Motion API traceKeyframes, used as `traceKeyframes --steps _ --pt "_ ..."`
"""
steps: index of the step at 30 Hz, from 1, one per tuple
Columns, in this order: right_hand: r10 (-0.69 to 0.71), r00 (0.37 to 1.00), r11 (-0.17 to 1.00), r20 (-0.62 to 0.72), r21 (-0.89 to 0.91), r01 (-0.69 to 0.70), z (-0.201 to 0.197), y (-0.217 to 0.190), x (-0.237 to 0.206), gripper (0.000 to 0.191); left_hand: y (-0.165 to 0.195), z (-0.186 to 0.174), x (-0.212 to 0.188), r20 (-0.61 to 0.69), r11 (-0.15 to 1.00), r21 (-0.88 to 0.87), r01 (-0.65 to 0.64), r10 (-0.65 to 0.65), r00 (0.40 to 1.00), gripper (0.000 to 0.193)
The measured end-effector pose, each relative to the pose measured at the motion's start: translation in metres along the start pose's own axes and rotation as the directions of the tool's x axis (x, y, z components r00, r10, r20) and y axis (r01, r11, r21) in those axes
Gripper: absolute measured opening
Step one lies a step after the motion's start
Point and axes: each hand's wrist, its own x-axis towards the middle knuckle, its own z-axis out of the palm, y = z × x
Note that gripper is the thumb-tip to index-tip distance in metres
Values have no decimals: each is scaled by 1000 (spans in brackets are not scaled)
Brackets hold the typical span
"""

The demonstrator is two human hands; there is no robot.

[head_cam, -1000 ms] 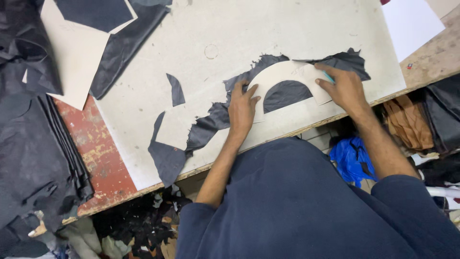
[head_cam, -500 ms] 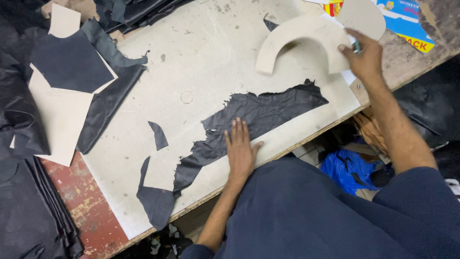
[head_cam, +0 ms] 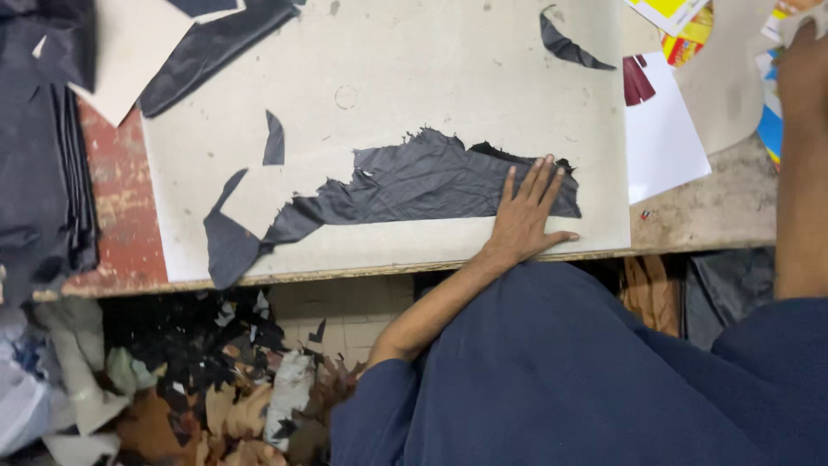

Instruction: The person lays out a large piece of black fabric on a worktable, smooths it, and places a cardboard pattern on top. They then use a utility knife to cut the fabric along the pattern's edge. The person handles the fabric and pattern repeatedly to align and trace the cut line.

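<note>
Dark grey, creased and ragged-edged: the leather offcut [head_cam: 414, 185]. Pale cream, speckled with small marks: the cutting board [head_cam: 448, 78]. Worn red, flaking to bare wood: the workbench [head_cam: 116, 216]. White: the paper sheet [head_cam: 668, 142]. Maroon: a small scrap [head_cam: 636, 82]. Navy: the sleeve [head_cam: 552, 371]. Black and tan, mixed: floor scraps [head_cam: 216, 380].

The person wears a dark navy short-sleeved shirt [head_cam: 586, 380]; both forearms are bare, hands without rings, gloves or watch.
</note>
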Motion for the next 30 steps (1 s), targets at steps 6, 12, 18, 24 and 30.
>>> traceKeyframes --steps 6,12,18,24,30 --pt "-453 874 883 176 225 413 51 -78 -30 24 9 -2 9 -86 995 -73 73 -79 993 110" --pt "-461 734 882 499 347 318 59 -170 -83 34 -51 -29 -55 -490 912 -407 52 -266 830 39" --pt "-483 588 875 649 357 326 66 -209 -107 21 -201 -135 -165 -585 613 -1 790 -641 497 79" --pt "-530 549 756 646 654 -40 49 -213 -97 26 -220 -150 -179 -517 602 -9 798 -686 512 12" --pt "-460 587 555 666 732 -395 1 -207 -63 78 -99 -143 -47 -447 702 -710 55 -509 735 24"
